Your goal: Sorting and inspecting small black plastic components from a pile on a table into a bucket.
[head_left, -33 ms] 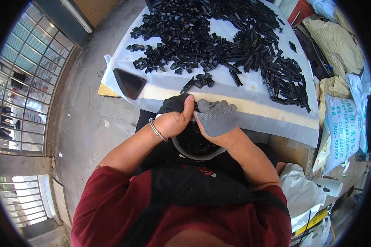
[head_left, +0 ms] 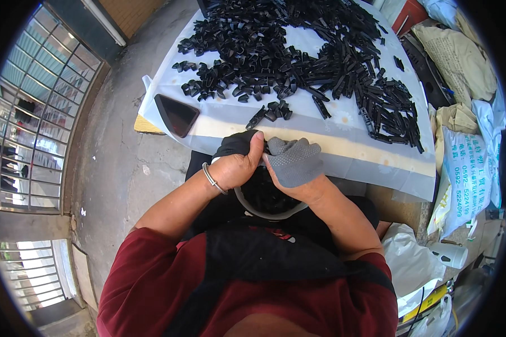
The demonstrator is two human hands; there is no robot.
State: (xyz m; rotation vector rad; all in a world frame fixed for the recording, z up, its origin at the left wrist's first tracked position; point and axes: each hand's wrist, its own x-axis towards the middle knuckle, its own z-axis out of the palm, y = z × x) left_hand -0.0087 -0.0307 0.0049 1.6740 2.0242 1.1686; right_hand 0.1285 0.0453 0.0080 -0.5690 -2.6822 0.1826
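Note:
My left hand (head_left: 240, 156), in a dark glove that leaves the thumb bare, is closed with its thumb on top. Against it presses my right hand (head_left: 296, 163), in a grey dotted glove, its fingers curled in. Between them shows a bit of a small black plastic part (head_left: 267, 148), mostly hidden by the fingers. Both hands are above a light-rimmed bucket (head_left: 276, 215) in my lap, which holds black pieces (head_left: 264, 194). Just beyond the hands, a few black clips (head_left: 278, 110) and a longer black piece (head_left: 256, 117) lie on the table.
A table with a white plastic cover (head_left: 208, 112) bears a heap of curved black clips (head_left: 236, 50) and, to the right, long black strips (head_left: 354, 67). A dark phone (head_left: 177, 115) lies at its near left corner. Stuffed sacks (head_left: 461, 174) crowd the right side.
My joined hands have shifted very slightly. Nothing else visibly differs.

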